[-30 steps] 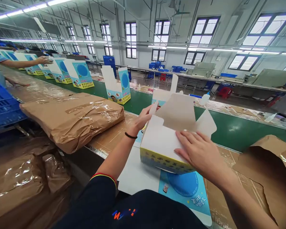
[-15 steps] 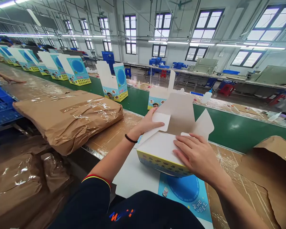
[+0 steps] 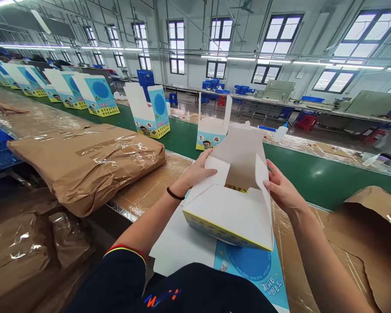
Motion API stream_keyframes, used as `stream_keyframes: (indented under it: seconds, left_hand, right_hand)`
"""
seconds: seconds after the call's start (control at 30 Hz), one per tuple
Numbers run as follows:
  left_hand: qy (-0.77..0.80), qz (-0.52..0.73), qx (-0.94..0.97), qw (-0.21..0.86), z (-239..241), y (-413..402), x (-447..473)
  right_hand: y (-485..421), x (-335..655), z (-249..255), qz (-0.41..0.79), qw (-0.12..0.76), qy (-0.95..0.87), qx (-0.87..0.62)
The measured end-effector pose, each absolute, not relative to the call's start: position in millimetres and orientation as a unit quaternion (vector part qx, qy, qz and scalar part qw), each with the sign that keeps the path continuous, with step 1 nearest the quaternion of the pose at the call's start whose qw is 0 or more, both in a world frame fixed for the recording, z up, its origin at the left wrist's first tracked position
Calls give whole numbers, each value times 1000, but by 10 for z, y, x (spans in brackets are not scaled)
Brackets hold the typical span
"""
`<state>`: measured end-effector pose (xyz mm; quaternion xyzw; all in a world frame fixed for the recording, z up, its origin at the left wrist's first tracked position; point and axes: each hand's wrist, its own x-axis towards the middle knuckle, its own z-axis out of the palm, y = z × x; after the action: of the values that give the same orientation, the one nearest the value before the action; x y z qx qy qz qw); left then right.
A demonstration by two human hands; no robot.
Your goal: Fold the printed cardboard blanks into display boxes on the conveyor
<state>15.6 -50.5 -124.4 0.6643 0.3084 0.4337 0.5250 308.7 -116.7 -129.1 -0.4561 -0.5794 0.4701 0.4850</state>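
Observation:
A partly folded cardboard box [image 3: 226, 213], white inside with a yellow and blue printed edge, lies in front of me with its flaps up. My left hand [image 3: 200, 170] grips its left flap, thumb on the white inner face and fingers behind. On the other side, my right hand [image 3: 282, 187] pinches the right flap between thumb and fingers. Beneath the box lies a flat printed sheet of box card [image 3: 250, 261], blue with a darker blue circle, its white part showing at the left.
Brown paper-wrapped bundle [image 3: 87, 161] lies on the bench at the left, near a blue crate [image 3: 0, 145]. Standing printed boxes [image 3: 101, 95] line the green conveyor belt [image 3: 308, 167]. Torn brown paper [image 3: 371, 243] is at the right, a white bottle [image 3: 280, 132] beyond. Another person's hand [image 3: 8, 106] shows far left.
My right hand has moved from the box's white front panel to its right flap, which now stands more upright. The left hand keeps its hold. Boxes on the belt have shifted slightly left.

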Motion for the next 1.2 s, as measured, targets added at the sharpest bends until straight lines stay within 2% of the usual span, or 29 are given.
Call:
stream_keyframes:
  seconds: [0.13, 0.23, 0.3, 0.4, 0.5, 0.67, 0.73, 0.83, 0.93, 1.03, 1.1, 1.2]
  left_hand:
    - [254, 483, 636, 546, -1329, -449, 180]
    - [275, 504, 646, 503, -1337, -468, 183]
    - [299, 492, 672, 466, -1310, -504, 172]
    - [327, 428, 730, 422, -1241, -544, 147]
    - [337, 346, 802, 351, -1180, -536, 141]
    - [370, 248, 862, 244, -1149, -487, 217]
    - [390, 222, 868, 212, -1151, -482, 245]
    - [390, 213, 873, 202, -1161, -487, 235]
    - [365, 248, 862, 249, -1184, -489, 166]
    - [357, 295, 841, 279, -1208, -480, 86]
    - [362, 294, 843, 269, -1211, -472, 55]
    - [377, 253, 864, 218, -1192, -471, 56]
  right_hand:
    - [-1199, 2991, -1242, 394, 479, -642, -450]
    - [-1228, 2963, -1296, 276, 487, -712, -424]
    - [-1240, 2963, -1333, 199, 482, -746, -414]
    - [-1239, 2994, -1308, 162, 438, -775, -427]
    - [-1221, 2990, -1163, 117, 331, -800, -487]
    - [-1186, 2702, -905, -40, 53, -788, -612]
    - [-1154, 2595, -880, -72, 10, -780, -622]
    - [-1069, 2630, -928, -8, 69, -794, -604]
    - [-990, 2849, -1029, 161, 246, -788, -541]
    - [-992, 3013, -1126, 301, 428, -708, -475]
    - [-1039, 3027, -1183, 363, 456, -662, -471]
    - [-1117, 2960, -1268, 428, 422, -629, -494]
